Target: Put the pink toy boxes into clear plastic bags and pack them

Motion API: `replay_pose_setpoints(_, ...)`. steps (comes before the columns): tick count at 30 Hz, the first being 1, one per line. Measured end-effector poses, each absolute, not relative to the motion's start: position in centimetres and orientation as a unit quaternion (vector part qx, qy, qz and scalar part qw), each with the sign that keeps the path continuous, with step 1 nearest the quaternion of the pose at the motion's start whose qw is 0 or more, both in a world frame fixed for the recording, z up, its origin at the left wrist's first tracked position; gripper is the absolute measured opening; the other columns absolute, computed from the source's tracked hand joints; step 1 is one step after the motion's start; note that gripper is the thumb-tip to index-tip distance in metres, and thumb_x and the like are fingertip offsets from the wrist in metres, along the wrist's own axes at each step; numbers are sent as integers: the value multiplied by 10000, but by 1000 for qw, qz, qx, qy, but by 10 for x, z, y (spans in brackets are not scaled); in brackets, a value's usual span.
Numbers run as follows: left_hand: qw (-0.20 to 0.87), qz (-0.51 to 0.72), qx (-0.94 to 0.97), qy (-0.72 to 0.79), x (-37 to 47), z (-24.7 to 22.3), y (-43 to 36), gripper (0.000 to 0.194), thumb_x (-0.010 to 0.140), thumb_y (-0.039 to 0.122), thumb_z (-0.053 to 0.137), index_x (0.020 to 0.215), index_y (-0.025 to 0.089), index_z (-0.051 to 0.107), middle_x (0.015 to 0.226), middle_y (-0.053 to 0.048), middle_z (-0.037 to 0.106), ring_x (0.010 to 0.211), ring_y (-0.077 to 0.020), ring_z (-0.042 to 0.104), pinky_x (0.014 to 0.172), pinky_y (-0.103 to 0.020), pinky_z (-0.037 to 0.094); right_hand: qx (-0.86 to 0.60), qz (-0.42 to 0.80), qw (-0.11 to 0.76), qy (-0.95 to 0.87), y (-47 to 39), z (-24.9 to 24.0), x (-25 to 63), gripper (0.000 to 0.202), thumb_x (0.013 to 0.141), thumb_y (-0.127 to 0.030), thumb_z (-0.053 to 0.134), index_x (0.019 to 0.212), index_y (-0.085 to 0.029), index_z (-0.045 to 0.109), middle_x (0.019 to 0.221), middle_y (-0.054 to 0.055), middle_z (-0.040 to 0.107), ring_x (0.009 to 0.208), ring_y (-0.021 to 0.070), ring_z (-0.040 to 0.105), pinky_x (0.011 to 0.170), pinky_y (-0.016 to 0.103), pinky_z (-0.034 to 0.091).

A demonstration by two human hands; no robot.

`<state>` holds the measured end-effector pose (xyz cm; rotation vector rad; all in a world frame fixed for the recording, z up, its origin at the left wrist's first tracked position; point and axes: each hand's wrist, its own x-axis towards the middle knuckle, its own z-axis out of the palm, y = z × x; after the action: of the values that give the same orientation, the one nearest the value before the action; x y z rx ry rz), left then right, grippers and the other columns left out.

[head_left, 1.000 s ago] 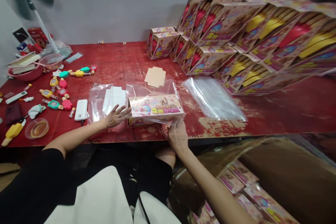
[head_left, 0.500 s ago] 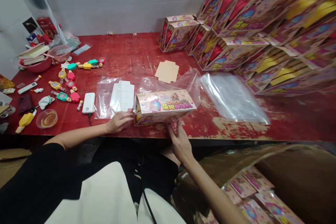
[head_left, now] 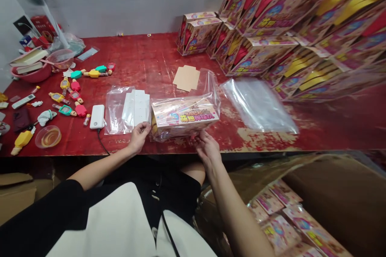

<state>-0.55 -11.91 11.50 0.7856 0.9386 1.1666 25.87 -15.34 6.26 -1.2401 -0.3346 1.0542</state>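
A printed cardboard box [head_left: 185, 117] with pink and yellow lettering lies near the table's front edge, inside a clear plastic bag [head_left: 211, 82]. The bag's loose film stands up behind the box's right end. My left hand [head_left: 140, 137] is closed at the box's left end, thumb and fingers pinching the edge of the film. Under the box's front right side, my right hand [head_left: 208, 148] has its fingers pinched together on the bag; its fingertips are partly hidden. White folded card pieces [head_left: 140, 108] in a clear sleeve lie just left of the box.
Flat clear bags [head_left: 261, 106] lie to the right. A brown card piece [head_left: 187, 78] sits behind the box. Filled printed boxes [head_left: 271, 12] are stacked at the back right. On the left are several toy pieces [head_left: 65, 110] and a white power bank [head_left: 97, 117]. A carton [head_left: 337, 176] stands below the table.
The bag's film now covers the box's front and left end. My right fingers, spread before, have closed at the box's lower edge. The camera view has shifted slightly.
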Motion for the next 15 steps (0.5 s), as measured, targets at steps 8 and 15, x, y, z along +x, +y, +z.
replay_pose_setpoints(8, 693, 497, 306, 424, 3, 95, -121, 721, 439, 700, 917, 760, 142, 593, 660, 45, 604, 588, -64, 536, 599, -210, 475, -580, 454, 669, -101, -148, 63, 256, 514, 506, -358, 959, 778, -164, 569, 575, -71, 557, 465, 37, 488, 448, 158, 449)
replay_pose_setpoints(15, 660, 475, 329, 480, -10, 60, -106, 627, 466, 610, 946, 697, 145, 595, 618, 44, 598, 573, -75, 530, 567, -203, 426, -678, 428, 587, -107, -144, 51, 268, 378, 704, -370, 864, 745, -170, 546, 534, -71, 533, 424, 52, 463, 399, 165, 406)
